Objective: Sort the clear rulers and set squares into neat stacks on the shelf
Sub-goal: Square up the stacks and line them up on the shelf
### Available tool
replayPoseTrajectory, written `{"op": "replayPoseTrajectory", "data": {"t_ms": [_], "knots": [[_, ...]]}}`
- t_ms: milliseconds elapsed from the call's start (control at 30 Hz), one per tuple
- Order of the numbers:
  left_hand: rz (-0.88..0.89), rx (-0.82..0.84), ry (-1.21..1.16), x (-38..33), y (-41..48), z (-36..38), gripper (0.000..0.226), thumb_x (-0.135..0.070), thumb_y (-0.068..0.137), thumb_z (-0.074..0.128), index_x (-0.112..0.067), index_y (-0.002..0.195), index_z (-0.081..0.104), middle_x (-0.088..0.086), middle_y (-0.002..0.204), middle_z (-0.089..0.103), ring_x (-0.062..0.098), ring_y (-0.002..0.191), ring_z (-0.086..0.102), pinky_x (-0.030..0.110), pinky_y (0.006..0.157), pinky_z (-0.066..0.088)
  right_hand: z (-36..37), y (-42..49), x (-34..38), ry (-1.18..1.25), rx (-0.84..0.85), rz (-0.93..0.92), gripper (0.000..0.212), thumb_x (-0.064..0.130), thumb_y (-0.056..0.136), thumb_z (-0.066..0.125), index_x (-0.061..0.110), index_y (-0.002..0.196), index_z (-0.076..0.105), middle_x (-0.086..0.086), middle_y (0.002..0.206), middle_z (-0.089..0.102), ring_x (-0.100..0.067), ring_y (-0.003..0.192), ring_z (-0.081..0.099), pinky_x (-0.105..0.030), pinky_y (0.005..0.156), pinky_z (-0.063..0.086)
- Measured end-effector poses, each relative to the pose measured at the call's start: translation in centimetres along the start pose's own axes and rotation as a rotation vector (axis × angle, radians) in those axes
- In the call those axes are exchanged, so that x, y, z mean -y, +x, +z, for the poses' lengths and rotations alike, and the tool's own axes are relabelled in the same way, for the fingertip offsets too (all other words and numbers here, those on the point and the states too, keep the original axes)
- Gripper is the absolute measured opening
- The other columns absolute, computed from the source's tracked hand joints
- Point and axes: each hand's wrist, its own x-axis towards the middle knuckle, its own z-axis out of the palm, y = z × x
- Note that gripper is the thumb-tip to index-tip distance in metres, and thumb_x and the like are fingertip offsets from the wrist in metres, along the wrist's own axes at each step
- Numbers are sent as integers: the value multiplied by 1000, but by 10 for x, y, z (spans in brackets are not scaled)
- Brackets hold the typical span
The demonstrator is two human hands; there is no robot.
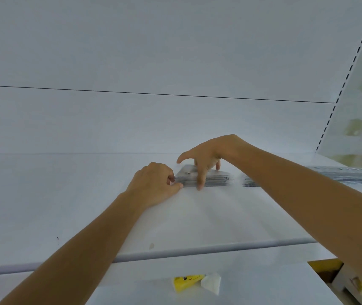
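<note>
Though apart, left hand [155,186], right hand [206,153] at set-square stack [216,180].

I could read no text anywhere. Printed marks on the set square stack [210,181] were too blurred for me to make out, same on the ruler stack [338,176]. The yellow packet [186,282] showed only a cartoon face, lettering illegible.

On the shelf [70,205] the set-square stack [216,181] lies left of the ruler stack [342,174], near but apart.
</note>
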Motion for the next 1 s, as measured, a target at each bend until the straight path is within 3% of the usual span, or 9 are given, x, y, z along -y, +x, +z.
{"op": "replayPoseTrajectory", "data": {"t_ms": [100, 200, 367, 500, 567, 633, 733, 900, 1000], "knots": [[-21, 4, -18, 1, -2, -1, 19, -39, 81, 63, -21, 87, 67, -10, 80, 60, 13, 80, 58, 22, 69, 38, -1, -10, -17, -90, -35, 92, 108, 43, 57, 84, 30, 142, 20, 8, 106, 51, -20, 103, 54, -31, 80, 49], [-25, 3, -23, 0, -1, -1, 12, -31, 82, 63, -19, 80, 66, -7, 77, 60, 15, 78, 60, 23, 66, 39, 4, -19, -31, -218, -42, 162, 94, 47, 58, 82, 23, 135, 35, 8, 113, 51, -25, 110, 54, -39, 94, 45], [-31, 7, -38, -2, 0, -1, 11, -23, 82, 61, -18, 73, 66, -9, 66, 55, 14, 67, 55, 22, 61, 39, 19, -24, -37, -205, -81, 143, 57, 29, 66, 78, 9, 114, 56, -7, 110, 62, -25, 93, 62, -31, 69, 45], [-28, 16, -63, 0, -1, -1, 12, -19, 82, 60, -15, 77, 69, -6, 70, 58, 15, 71, 58, 25, 65, 45, 20, -26, -35, -169, -76, 154, 47, 21, 67, 74, 7, 109, 58, -6, 100, 66, -17, 67, 61, -25, 61, 44], [-33, 30, -66, 1, -2, -2, 12, -17, 81, 58, -14, 75, 68, -3, 72, 60, 17, 72, 59, 27, 65, 46, 22, -25, -35, -175, -89, 148, 30, 16, 66, 71, 6, 93, 61, -4, 81, 68, -13, 57, 57, -21, 56, 40], [-41, 35, -64, 3, -2, -3, 12, -16, 81, 57, -14, 74, 67, 0, 76, 60, 18, 73, 59, 29, 66, 47, 24, -25, -33, -180, -104, 125, 16, 14, 66, 68, 8, 75, 56, -2, 66, 64, -12, 51, 55, -20, 54, 38], [-47, 32, -56, 5, -3, -2, 11, -16, 83, 55, -14, 80, 65, 4, 88, 63, 21, 82, 61, 35, 77, 51, 24, -25, -29, -189, -115, 94, 16, 12, 66, 66, 10, 66, 51, 0, 59, 62, -11, 50, 57, -21, 55, 40], [-51, 49, -16, 6, -4, -2, 10, -19, 85, 53, -16, 83, 62, 4, 93, 62, 21, 85, 60, 35, 79, 51, 24, -24, -28, -157, -95, 91, 17, 14, 67, 67, 12, 69, 50, 1, 58, 61, -11, 53, 58, -20, 55, 39], [-72, 39, -29, 4, -5, -3, 9, -23, 81, 57, -17, 81, 63, 1, 87, 63, 20, 82, 60, 31, 74, 50, 21, -26, -28, -101, -55, 106, 26, 18, 70, 70, 8, 90, 58, -1, 72, 65, -10, 58, 56, -19, 52, 42]]}}
